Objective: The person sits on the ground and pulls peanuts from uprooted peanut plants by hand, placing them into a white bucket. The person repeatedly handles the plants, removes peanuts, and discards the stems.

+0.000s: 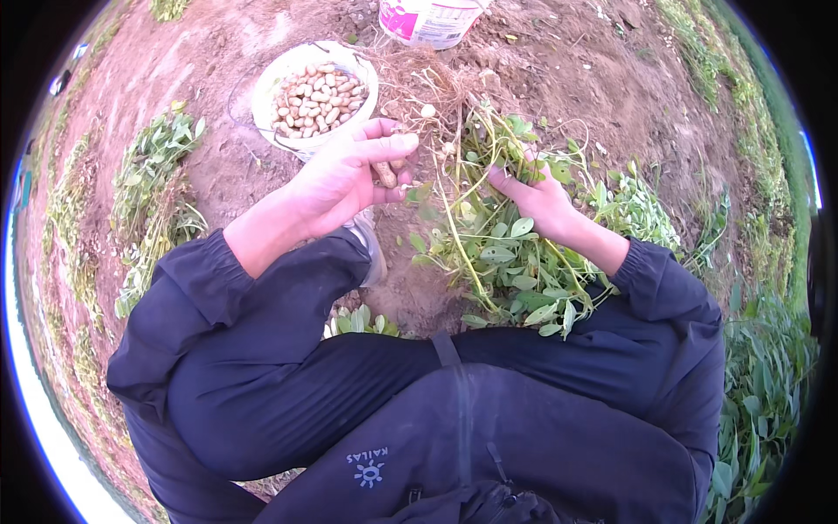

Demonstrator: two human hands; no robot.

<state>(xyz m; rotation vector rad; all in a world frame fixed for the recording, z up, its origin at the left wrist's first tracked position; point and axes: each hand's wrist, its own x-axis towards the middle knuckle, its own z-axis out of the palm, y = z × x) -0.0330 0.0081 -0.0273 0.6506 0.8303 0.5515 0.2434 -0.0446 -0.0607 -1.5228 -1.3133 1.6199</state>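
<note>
My left hand point(353, 164) has its fingers curled around a few unshelled peanuts point(385, 174), close to the plant's roots. Gripped by the stems in my right hand point(540, 196) is an uprooted peanut plant point(510, 255). Its leaves hang toward my lap, and its tangled roots point(438, 78) spread away from me with some pods point(427, 111) among them. Beyond my left hand stands a white bucket point(262, 88) with a wire handle, holding many peanuts in their shells point(317, 98).
A second white bucket point(429, 23) with pink print stands farther off. Pulled peanut plants point(157, 170) lie on the bare soil point(216, 39) to my left, and more foliage point(638, 209) lies at the right. Green plants point(763, 380) grow near my right side.
</note>
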